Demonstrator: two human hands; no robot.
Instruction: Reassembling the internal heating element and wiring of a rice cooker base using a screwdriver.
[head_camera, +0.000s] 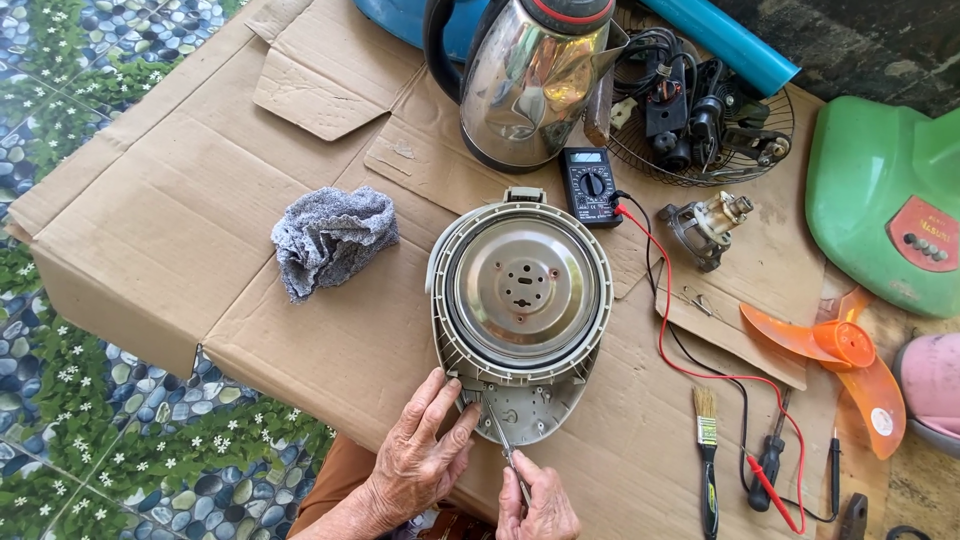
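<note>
silver lid (520, 285), grey rag (332, 238), orange fan blade (840, 345)

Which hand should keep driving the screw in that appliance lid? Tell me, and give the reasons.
The right hand. It already grips the screwdriver, whose tip sits in the grey lid at its near edge. The left hand lies flat against the lid's rim, better placed to steady it.

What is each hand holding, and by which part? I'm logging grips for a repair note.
The right hand holds a thin metal tool by its lower end. The left hand rests on the near edge of the upturned appliance base.
</note>
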